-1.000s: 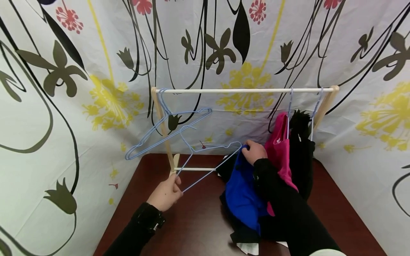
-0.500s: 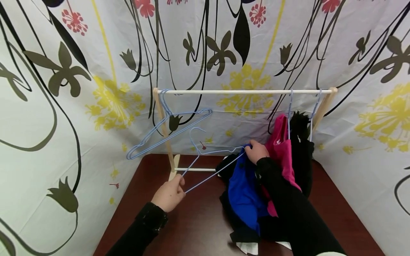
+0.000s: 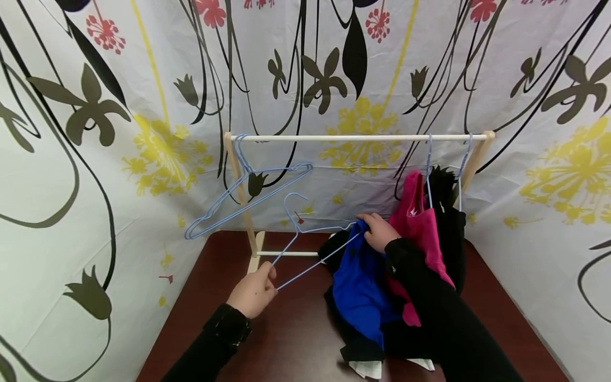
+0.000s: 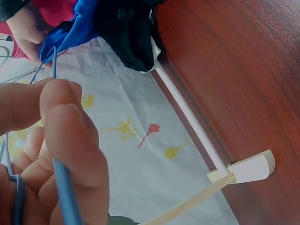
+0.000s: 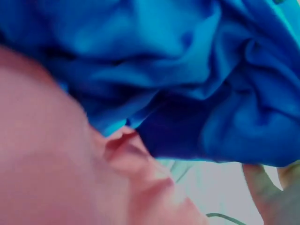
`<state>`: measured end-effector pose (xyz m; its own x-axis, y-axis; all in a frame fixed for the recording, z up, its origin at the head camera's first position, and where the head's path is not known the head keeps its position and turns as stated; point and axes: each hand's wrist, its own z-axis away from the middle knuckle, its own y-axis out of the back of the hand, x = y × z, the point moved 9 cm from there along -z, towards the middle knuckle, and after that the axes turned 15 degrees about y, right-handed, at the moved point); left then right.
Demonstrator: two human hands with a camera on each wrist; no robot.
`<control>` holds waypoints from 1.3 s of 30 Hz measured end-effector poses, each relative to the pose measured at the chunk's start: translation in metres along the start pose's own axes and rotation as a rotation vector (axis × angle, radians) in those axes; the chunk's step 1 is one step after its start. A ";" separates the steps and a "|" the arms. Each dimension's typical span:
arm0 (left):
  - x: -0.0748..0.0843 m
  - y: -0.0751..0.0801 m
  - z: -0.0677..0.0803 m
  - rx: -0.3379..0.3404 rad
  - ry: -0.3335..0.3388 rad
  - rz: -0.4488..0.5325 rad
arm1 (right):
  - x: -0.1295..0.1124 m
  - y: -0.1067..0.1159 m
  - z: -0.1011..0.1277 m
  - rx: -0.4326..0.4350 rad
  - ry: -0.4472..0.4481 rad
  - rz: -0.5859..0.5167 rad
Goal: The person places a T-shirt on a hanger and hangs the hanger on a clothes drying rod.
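My left hand point(image 3: 253, 292) pinches one corner of a light blue wire hanger point(image 3: 305, 239) above the dark red table point(image 3: 296, 329); in the left wrist view the hanger's wire point(image 4: 65, 197) runs between thumb and fingers. My right hand point(image 3: 379, 231) grips a blue garment point(image 3: 358, 286) at the hanger's other end, pulling its cloth point(image 5: 187, 75) round the wire. The blue garment hangs down onto a heap of black clothes point(image 3: 363, 345).
A small wooden clothes rack point(image 3: 358, 137) stands at the back of the table. An empty blue hanger point(image 3: 248, 196) hangs at its left end; a pink garment point(image 3: 420, 228) and a black one point(image 3: 451, 223) hang at its right. Flower-print sheets wall in all sides.
The held hanger has tipped more upright, its hook rising. My right hand has shifted slightly left with the blue cloth. The left hand stays put.
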<state>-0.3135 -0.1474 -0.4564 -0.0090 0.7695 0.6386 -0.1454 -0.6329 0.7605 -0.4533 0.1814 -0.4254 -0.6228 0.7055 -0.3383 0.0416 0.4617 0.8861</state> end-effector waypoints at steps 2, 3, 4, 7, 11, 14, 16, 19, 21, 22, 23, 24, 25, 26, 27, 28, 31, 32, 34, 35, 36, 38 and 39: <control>-0.001 0.000 0.001 -0.006 0.008 0.003 | -0.002 0.003 0.002 0.008 0.017 0.042; -0.001 0.000 0.002 -0.007 0.004 0.001 | -0.003 0.005 0.003 0.013 0.025 0.061; -0.002 0.000 0.002 -0.009 0.007 0.001 | -0.004 0.007 0.004 0.022 0.038 0.076; -0.002 0.001 0.003 -0.010 0.016 0.004 | -0.011 0.014 0.004 0.044 0.093 0.117; 0.001 0.004 0.004 -0.003 0.023 0.016 | -0.020 0.021 0.002 0.069 0.147 0.144; 0.003 0.005 0.005 0.003 0.024 0.021 | -0.023 0.025 0.001 0.085 0.140 0.156; 0.005 0.004 0.005 0.011 0.021 0.017 | -0.027 0.027 0.000 0.096 0.128 0.177; 0.009 0.004 0.005 0.030 0.008 0.005 | -0.036 0.032 0.000 0.127 0.133 0.208; 0.012 0.003 0.005 0.039 -0.005 -0.001 | -0.044 0.034 0.000 0.152 0.160 0.223; 0.014 0.003 0.004 0.042 -0.010 -0.002 | -0.049 0.035 -0.001 0.164 0.178 0.227; 0.016 0.002 0.004 0.044 -0.016 -0.003 | -0.053 0.035 -0.001 0.173 0.197 0.233; 0.017 0.002 0.004 0.042 -0.018 -0.004 | -0.058 0.035 -0.002 0.178 0.217 0.236; 0.019 0.002 0.004 0.041 -0.019 -0.003 | -0.063 0.034 -0.002 0.181 0.234 0.245; 0.020 0.001 0.004 0.039 -0.019 -0.002 | -0.067 0.033 -0.002 0.184 0.250 0.259; 0.021 0.001 0.004 0.037 -0.017 -0.003 | -0.070 0.033 -0.002 0.183 0.268 0.276; 0.022 0.001 0.004 0.038 -0.016 -0.005 | -0.072 0.032 -0.002 0.182 0.279 0.295; 0.022 0.002 0.005 0.041 -0.017 -0.006 | -0.071 0.035 0.002 0.186 0.269 0.362; 0.023 0.002 0.006 0.042 -0.020 -0.005 | -0.068 0.037 0.004 0.189 0.252 0.379; 0.023 0.003 0.007 0.046 -0.025 -0.007 | -0.061 0.040 0.007 0.189 0.202 0.398; 0.023 0.003 0.007 0.046 -0.025 -0.006 | -0.058 0.042 0.009 0.191 0.177 0.401; 0.023 0.003 0.008 0.046 -0.025 -0.006 | -0.055 0.043 0.011 0.190 0.156 0.401; 0.023 0.002 0.008 0.046 -0.025 -0.008 | -0.053 0.043 0.013 0.193 0.138 0.395; 0.024 0.002 0.007 0.045 -0.024 -0.008 | -0.053 0.042 0.013 0.195 0.144 0.392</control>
<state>-0.3067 -0.1307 -0.4390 0.0155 0.7727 0.6345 -0.1004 -0.6302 0.7699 -0.4081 0.1700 -0.3742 -0.6320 0.7717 0.0705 0.4338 0.2770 0.8574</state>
